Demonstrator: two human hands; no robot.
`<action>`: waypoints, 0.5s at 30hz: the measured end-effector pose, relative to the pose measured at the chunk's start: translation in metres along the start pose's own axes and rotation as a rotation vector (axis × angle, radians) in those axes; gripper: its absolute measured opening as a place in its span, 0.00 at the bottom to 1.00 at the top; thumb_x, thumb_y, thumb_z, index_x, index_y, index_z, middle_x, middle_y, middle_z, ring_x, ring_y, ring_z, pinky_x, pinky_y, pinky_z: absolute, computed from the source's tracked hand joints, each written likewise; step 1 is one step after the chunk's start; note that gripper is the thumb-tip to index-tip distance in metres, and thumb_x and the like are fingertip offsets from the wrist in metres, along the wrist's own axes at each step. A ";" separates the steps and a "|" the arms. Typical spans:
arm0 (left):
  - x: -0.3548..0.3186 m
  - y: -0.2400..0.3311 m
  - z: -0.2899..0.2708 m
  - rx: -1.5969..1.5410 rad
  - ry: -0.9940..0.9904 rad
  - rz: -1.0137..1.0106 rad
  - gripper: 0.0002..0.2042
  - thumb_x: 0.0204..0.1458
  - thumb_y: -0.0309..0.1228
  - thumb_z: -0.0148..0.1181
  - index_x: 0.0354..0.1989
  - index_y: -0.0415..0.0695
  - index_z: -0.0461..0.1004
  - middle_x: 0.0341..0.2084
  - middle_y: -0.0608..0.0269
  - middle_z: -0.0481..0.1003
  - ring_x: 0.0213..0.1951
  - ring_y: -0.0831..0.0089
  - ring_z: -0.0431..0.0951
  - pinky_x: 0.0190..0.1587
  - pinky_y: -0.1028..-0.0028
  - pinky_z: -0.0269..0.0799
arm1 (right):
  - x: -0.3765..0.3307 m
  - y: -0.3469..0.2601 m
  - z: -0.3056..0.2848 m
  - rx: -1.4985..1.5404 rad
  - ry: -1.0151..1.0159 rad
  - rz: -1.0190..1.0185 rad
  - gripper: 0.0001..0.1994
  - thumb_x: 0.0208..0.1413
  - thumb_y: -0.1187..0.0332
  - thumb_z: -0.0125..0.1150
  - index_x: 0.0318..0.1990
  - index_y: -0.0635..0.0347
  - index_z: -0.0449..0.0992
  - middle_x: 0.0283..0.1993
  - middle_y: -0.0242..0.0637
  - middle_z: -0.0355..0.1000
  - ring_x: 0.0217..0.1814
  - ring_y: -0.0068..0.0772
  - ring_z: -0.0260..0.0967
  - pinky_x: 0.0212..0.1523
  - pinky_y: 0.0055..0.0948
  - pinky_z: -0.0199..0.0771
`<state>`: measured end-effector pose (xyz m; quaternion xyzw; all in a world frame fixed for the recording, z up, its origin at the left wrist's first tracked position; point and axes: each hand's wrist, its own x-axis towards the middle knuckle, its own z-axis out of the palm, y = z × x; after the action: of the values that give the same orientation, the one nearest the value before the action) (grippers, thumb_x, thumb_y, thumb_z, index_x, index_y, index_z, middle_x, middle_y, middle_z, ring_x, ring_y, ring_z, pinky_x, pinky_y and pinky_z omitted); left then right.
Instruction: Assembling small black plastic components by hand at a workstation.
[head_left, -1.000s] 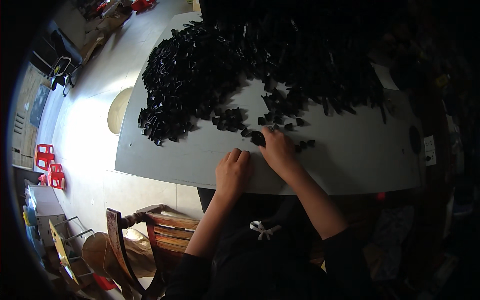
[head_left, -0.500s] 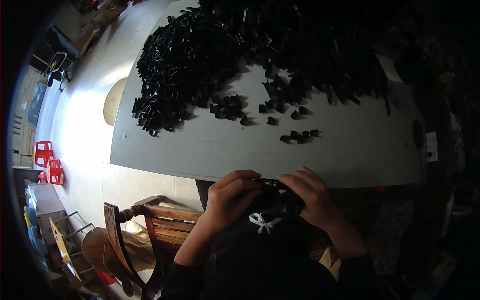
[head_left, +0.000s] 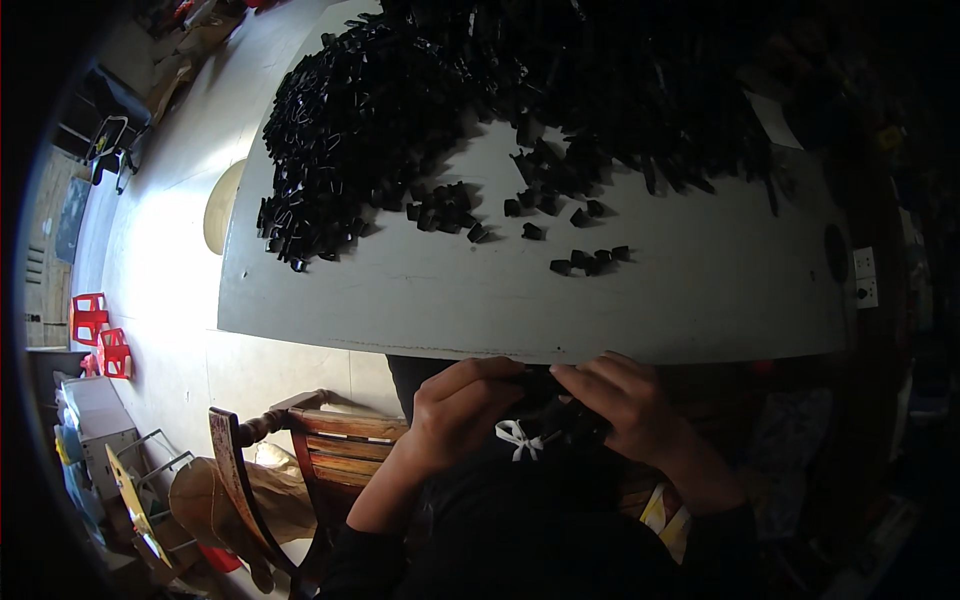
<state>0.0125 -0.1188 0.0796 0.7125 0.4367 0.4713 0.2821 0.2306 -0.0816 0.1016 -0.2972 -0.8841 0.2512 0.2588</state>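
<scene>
Just off the near edge of the white table (head_left: 400, 310), both hands hold a small black part (head_left: 541, 378) between them. My left hand (head_left: 462, 405) is closed on its left end. My right hand (head_left: 622, 408) grips its right end with thumb and fingers. Dark clothing behind the part hides its full shape. A big heap of small black pieces (head_left: 330, 150) covers the far left of the table. Long, thin black pieces (head_left: 690, 150) lie in a dark mass at the far right. Nearer me, a short row of small black pieces (head_left: 592, 261) lies on the tabletop.
A wooden chair (head_left: 350, 450) with a brown cloth (head_left: 240, 505) on it stands at my left. Red stools (head_left: 90, 317) are on the floor farther left. A round pale stool top (head_left: 222, 208) shows beside the table's left edge. Wall sockets (head_left: 865, 278) are at the right.
Both hands have tilted and shifted slightly while keeping hold of the black part, and less of it shows between the fingers. The table appears shifted slightly because the view moved.
</scene>
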 end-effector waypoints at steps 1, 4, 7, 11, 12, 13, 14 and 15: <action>-0.001 0.002 0.002 0.007 0.031 -0.006 0.06 0.38 0.16 0.64 0.26 0.39 0.77 0.35 0.55 0.77 0.35 0.65 0.80 0.37 0.73 0.77 | -0.001 -0.001 0.001 0.001 0.001 0.001 0.22 0.36 0.82 0.62 0.45 0.69 0.74 0.29 0.39 0.68 0.29 0.35 0.69 0.27 0.31 0.72; -0.003 -0.002 0.001 -0.023 0.019 0.000 0.07 0.37 0.16 0.65 0.25 0.39 0.77 0.36 0.54 0.78 0.35 0.65 0.80 0.37 0.72 0.76 | -0.002 -0.001 0.001 -0.054 0.008 -0.013 0.20 0.39 0.80 0.61 0.45 0.70 0.74 0.29 0.39 0.68 0.29 0.34 0.70 0.27 0.30 0.72; -0.004 -0.010 -0.002 -0.230 -0.056 -0.057 0.03 0.43 0.22 0.64 0.26 0.39 0.77 0.37 0.52 0.78 0.38 0.63 0.80 0.40 0.71 0.75 | 0.000 0.001 0.001 0.061 -0.014 -0.022 0.17 0.42 0.78 0.61 0.44 0.70 0.74 0.29 0.39 0.68 0.29 0.35 0.70 0.27 0.30 0.72; -0.006 0.012 0.028 -0.989 0.058 -0.449 0.22 0.60 0.44 0.49 0.29 0.35 0.78 0.37 0.49 0.78 0.42 0.58 0.79 0.49 0.66 0.72 | -0.003 -0.010 0.018 0.072 -0.022 -0.131 0.12 0.47 0.74 0.62 0.40 0.68 0.76 0.34 0.42 0.72 0.30 0.35 0.74 0.28 0.30 0.75; -0.006 0.000 0.025 -0.844 -0.167 -0.305 0.31 0.64 0.49 0.34 0.35 0.31 0.77 0.40 0.46 0.77 0.47 0.57 0.77 0.52 0.65 0.69 | -0.003 -0.016 0.025 0.053 0.022 -0.194 0.10 0.46 0.75 0.61 0.38 0.68 0.77 0.36 0.44 0.73 0.31 0.35 0.75 0.27 0.29 0.76; -0.008 -0.005 0.029 -0.846 -0.167 -0.303 0.31 0.64 0.49 0.34 0.35 0.31 0.77 0.40 0.46 0.77 0.47 0.57 0.77 0.52 0.65 0.69 | -0.003 -0.018 0.029 0.051 0.021 -0.194 0.10 0.46 0.75 0.61 0.38 0.68 0.77 0.36 0.44 0.73 0.31 0.35 0.75 0.27 0.29 0.76; -0.009 -0.008 0.032 -0.885 -0.197 -0.274 0.30 0.64 0.48 0.35 0.35 0.31 0.77 0.40 0.46 0.77 0.47 0.57 0.77 0.52 0.65 0.69 | -0.004 -0.020 0.033 0.028 0.069 -0.191 0.09 0.46 0.76 0.61 0.37 0.67 0.77 0.39 0.46 0.73 0.31 0.35 0.75 0.26 0.28 0.77; -0.009 -0.010 0.034 -0.924 -0.228 -0.245 0.29 0.64 0.47 0.37 0.35 0.32 0.77 0.40 0.46 0.77 0.46 0.57 0.77 0.51 0.65 0.70 | -0.007 -0.021 0.036 0.005 0.116 -0.188 0.08 0.46 0.78 0.60 0.35 0.66 0.78 0.41 0.48 0.72 0.32 0.36 0.76 0.25 0.27 0.77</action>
<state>0.0388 -0.1221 0.0537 0.5031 0.2289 0.4982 0.6681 0.2050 -0.1108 0.0851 -0.2266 -0.8909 0.2102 0.3328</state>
